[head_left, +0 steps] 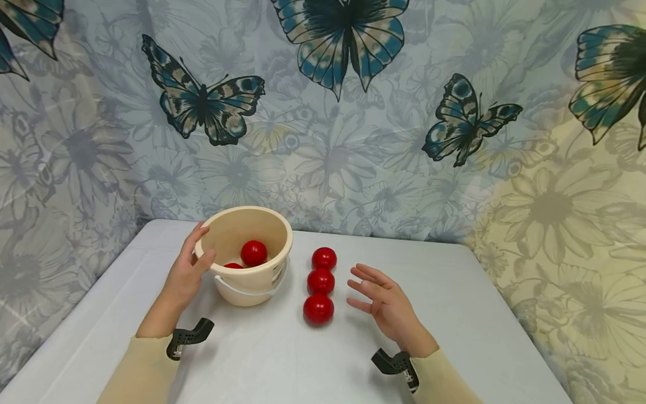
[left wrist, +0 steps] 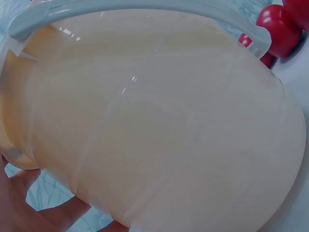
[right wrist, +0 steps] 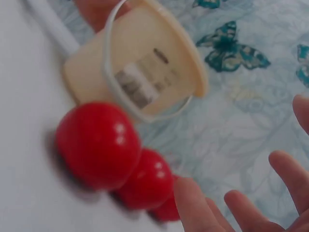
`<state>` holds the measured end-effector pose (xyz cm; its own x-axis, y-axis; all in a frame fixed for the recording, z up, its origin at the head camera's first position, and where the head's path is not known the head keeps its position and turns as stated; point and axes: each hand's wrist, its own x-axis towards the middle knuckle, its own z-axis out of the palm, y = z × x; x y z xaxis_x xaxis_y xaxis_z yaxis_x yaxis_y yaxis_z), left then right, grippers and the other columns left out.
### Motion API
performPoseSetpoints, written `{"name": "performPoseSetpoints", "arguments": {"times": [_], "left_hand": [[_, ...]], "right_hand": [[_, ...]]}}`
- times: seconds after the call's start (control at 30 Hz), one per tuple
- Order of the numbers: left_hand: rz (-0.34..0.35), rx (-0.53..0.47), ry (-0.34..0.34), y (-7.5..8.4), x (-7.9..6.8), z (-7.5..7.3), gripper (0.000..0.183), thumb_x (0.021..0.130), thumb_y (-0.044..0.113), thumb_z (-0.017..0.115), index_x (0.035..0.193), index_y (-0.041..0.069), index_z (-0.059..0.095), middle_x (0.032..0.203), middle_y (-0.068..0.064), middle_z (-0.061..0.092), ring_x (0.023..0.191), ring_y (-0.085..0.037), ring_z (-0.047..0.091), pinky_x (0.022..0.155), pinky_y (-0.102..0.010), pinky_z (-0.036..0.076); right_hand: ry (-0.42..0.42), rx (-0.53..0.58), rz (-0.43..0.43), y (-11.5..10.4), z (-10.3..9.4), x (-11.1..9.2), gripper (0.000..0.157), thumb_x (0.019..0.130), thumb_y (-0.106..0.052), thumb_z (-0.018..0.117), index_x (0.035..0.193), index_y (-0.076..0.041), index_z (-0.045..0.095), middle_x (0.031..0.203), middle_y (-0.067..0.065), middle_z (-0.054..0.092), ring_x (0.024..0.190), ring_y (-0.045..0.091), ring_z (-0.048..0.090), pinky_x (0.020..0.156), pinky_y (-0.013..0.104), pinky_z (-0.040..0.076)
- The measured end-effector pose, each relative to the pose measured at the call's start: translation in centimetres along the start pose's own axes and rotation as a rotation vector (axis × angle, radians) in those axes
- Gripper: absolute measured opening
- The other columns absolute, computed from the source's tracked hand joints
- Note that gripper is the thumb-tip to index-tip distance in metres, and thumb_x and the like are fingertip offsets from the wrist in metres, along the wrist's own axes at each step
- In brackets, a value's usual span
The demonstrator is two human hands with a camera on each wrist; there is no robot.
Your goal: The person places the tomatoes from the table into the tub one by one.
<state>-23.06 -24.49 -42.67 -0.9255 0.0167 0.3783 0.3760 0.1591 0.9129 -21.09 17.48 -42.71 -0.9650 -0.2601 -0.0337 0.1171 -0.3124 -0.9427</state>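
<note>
My left hand [head_left: 185, 269] grips the left rim of a cream plastic bucket [head_left: 252, 279], its thumb lapping over the edge. The bucket leans a little, and two shiny red balls show inside, one whole ball [head_left: 254, 253] and one mostly hidden by the rim. To the right of the bucket, three more red balls stand in a row on the table: a far ball [head_left: 324, 258], a middle ball [head_left: 321, 281] and a near ball [head_left: 318, 310]. My right hand [head_left: 386, 306] hovers just right of this row, fingers spread and holding nothing.
A white-covered table [head_left: 444, 314] bears everything. Behind it hangs a butterfly-patterned cloth [head_left: 333, 157], close to the table's far edge. The bucket's pale handle [left wrist: 145, 9] hangs down along its side. A printed label [right wrist: 140, 87] faces the right wrist camera.
</note>
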Motion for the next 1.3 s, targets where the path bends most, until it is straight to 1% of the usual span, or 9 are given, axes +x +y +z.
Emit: {"name": "performPoseSetpoints", "arguments": {"times": [0.13, 0.23, 0.37, 0.5, 0.6, 0.7, 0.9, 1.1, 1.3], "left_hand": [[0.001, 0.001, -0.004, 0.0, 0.0, 0.0, 0.056, 0.103, 0.009, 0.05, 0.154, 0.005, 0.027, 0.166, -0.005, 0.003, 0.141, -0.048, 0.022, 0.091, -0.01, 0.039], [-0.002, 0.005, -0.005, 0.0, 0.0, 0.1, 0.057, 0.103, 0.011, 0.051, 0.154, 0.004, 0.026, 0.166, -0.005, 0.003, 0.141, -0.048, 0.021, 0.092, -0.01, 0.038], [-0.005, 0.016, 0.001, 0.1, -0.1, 0.0, 0.057, 0.103, 0.011, 0.051, 0.154, 0.005, 0.026, 0.165, -0.006, 0.003, 0.142, -0.047, 0.02, 0.092, -0.009, 0.038], [-0.008, 0.016, 0.0, 0.0, -0.1, 0.0, 0.057, 0.103, 0.009, 0.051, 0.155, 0.006, 0.027, 0.165, -0.005, 0.003, 0.142, -0.047, 0.02, 0.092, -0.01, 0.038], [-0.01, 0.021, 0.005, 0.0, 0.0, 0.0, 0.057, 0.103, 0.009, 0.051, 0.155, 0.007, 0.027, 0.165, -0.005, 0.003, 0.142, -0.046, 0.021, 0.092, -0.01, 0.038], [-0.008, 0.02, 0.009, 0.0, 0.0, 0.0, 0.057, 0.103, 0.01, 0.052, 0.154, 0.006, 0.027, 0.165, -0.005, 0.004, 0.142, -0.046, 0.022, 0.092, -0.01, 0.038], [-0.006, 0.013, 0.006, 0.1, -0.1, 0.0, 0.057, 0.103, 0.01, 0.051, 0.154, 0.005, 0.027, 0.165, -0.006, 0.003, 0.142, -0.047, 0.021, 0.092, -0.01, 0.038], [-0.013, 0.017, 0.005, 0.3, -0.1, 0.1, 0.057, 0.103, 0.009, 0.05, 0.154, 0.005, 0.026, 0.166, -0.008, 0.002, 0.142, -0.047, 0.021, 0.092, -0.009, 0.038], [-0.014, 0.023, 0.004, 0.2, -0.1, 0.1, 0.057, 0.103, 0.009, 0.05, 0.155, 0.006, 0.027, 0.166, -0.006, 0.003, 0.142, -0.047, 0.021, 0.092, -0.009, 0.037]], "right_hand": [[0.018, 0.0, 0.053, 0.8, -1.6, -1.1, 0.047, 0.101, -0.008, 0.056, 0.146, -0.002, 0.046, 0.154, 0.025, 0.031, 0.137, 0.046, 0.035, 0.094, 0.055, 0.047], [0.024, -0.014, 0.07, 1.5, -2.2, -1.3, 0.045, 0.099, -0.008, 0.058, 0.144, -0.004, 0.05, 0.153, 0.026, 0.032, 0.136, 0.046, 0.038, 0.092, 0.055, 0.049], [-0.021, -0.06, 0.09, 2.6, -2.6, -1.2, 0.048, 0.1, -0.006, 0.055, 0.147, -0.002, 0.045, 0.154, 0.027, 0.031, 0.135, 0.045, 0.039, 0.092, 0.056, 0.049], [-0.072, -0.089, 0.133, 3.8, -2.5, -0.9, 0.055, 0.1, -0.006, 0.056, 0.151, 0.003, 0.036, 0.155, 0.026, 0.031, 0.138, 0.041, 0.037, 0.094, 0.054, 0.048], [-0.087, -0.107, 0.139, 4.5, -2.3, -0.8, 0.057, 0.099, -0.004, 0.058, 0.151, 0.003, 0.035, 0.154, 0.024, 0.033, 0.138, 0.038, 0.038, 0.094, 0.052, 0.049], [-0.097, -0.139, 0.116, 4.9, -2.2, -0.7, 0.056, 0.098, -0.003, 0.058, 0.149, 0.005, 0.037, 0.153, 0.025, 0.035, 0.137, 0.038, 0.039, 0.092, 0.051, 0.05], [-0.149, -0.212, 0.08, 5.4, -1.6, -0.5, 0.054, 0.096, 0.0, 0.061, 0.146, 0.006, 0.042, 0.15, 0.026, 0.039, 0.136, 0.04, 0.04, 0.091, 0.05, 0.05], [-0.162, -0.252, 0.083, 5.8, -0.9, -0.1, 0.051, 0.095, -0.002, 0.063, 0.144, 0.001, 0.048, 0.146, 0.024, 0.045, 0.132, 0.039, 0.045, 0.09, 0.048, 0.052], [-0.186, -0.278, 0.083, 6.1, -0.2, 0.0, 0.051, 0.093, -0.002, 0.067, 0.142, -0.003, 0.053, 0.147, 0.021, 0.044, 0.134, 0.039, 0.042, 0.089, 0.047, 0.052]]}}
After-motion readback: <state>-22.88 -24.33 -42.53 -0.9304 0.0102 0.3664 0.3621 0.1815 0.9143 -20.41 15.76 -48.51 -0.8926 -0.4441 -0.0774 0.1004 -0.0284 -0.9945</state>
